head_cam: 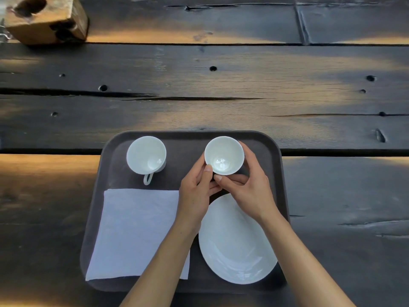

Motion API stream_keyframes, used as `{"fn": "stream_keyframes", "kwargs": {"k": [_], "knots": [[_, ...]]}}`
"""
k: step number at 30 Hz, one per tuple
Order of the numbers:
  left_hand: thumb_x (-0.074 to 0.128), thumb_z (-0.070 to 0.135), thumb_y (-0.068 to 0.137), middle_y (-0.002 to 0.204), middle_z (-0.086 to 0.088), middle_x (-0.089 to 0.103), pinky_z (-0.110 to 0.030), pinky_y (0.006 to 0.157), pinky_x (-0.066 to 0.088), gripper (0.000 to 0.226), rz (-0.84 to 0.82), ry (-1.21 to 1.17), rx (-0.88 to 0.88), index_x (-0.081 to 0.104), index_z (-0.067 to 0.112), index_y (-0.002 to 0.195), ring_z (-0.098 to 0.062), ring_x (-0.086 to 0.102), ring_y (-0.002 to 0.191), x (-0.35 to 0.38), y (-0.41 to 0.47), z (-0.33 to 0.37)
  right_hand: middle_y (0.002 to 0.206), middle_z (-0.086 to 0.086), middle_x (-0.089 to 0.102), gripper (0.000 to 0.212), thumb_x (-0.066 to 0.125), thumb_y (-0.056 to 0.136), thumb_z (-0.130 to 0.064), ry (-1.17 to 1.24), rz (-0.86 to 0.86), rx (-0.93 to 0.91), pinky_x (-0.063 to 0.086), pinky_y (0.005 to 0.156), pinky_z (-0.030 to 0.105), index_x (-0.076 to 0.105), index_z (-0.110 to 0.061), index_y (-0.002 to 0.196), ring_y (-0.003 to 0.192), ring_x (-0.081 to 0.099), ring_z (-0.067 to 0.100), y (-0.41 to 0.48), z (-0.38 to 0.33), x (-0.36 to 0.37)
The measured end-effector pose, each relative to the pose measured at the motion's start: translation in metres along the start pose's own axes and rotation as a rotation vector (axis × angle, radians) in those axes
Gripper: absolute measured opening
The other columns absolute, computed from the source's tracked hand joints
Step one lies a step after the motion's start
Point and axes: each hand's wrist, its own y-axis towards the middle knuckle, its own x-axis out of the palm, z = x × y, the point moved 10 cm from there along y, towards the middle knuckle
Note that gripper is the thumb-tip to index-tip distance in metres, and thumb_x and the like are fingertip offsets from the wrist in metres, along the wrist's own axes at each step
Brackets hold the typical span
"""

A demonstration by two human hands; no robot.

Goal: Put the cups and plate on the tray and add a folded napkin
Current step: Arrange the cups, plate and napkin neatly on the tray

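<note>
Cradling cup (224, 155) between both hands' fingers (230, 181)

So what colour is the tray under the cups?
The tray is dark brownish-grey, plain with no pattern. The head view shows it best.

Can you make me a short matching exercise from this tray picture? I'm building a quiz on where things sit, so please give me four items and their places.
Things:
1. Cup with handle showing
2. Cup in both hands
3. Napkin
4. Plate

Places on the tray:
A. near right
B. far left
C. near left
D. far right

Pairs: 1-B, 2-D, 3-C, 4-A. The left hand and right hand both hold the far right cup.
</note>
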Motion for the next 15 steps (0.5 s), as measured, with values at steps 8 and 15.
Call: {"fn": "stream_keyframes", "kwargs": {"k": [8, 15], "knots": [[0.046, 0.018, 0.108, 0.126, 0.007, 0.073, -0.032, 0.089, 0.061, 0.039, 0.012, 0.007, 0.008, 0.059, 0.034, 0.141, -0.016, 0.071, 0.114, -0.007, 0.002, 0.001, 0.129, -0.030, 0.059, 0.085, 0.086, 0.078, -0.022, -0.004, 0.004, 0.001, 0.062, 0.083, 0.025, 0.040, -0.050, 0.143, 0.095, 0.076, 0.008, 0.002, -0.002, 0.006], [0.047, 0.019, 0.108, 0.124, 0.010, 0.073, -0.026, 0.085, 0.061, 0.039, 0.024, 0.011, -0.004, 0.059, 0.034, 0.141, -0.013, 0.071, 0.113, -0.012, 0.003, 0.002, 0.133, -0.023, 0.060, 0.083, 0.086, 0.078, -0.021, 0.000, 0.005, -0.005, 0.060, 0.084, 0.021, 0.042, -0.048, 0.143, 0.100, 0.073, 0.003, 0.002, -0.004, 0.010]]}}
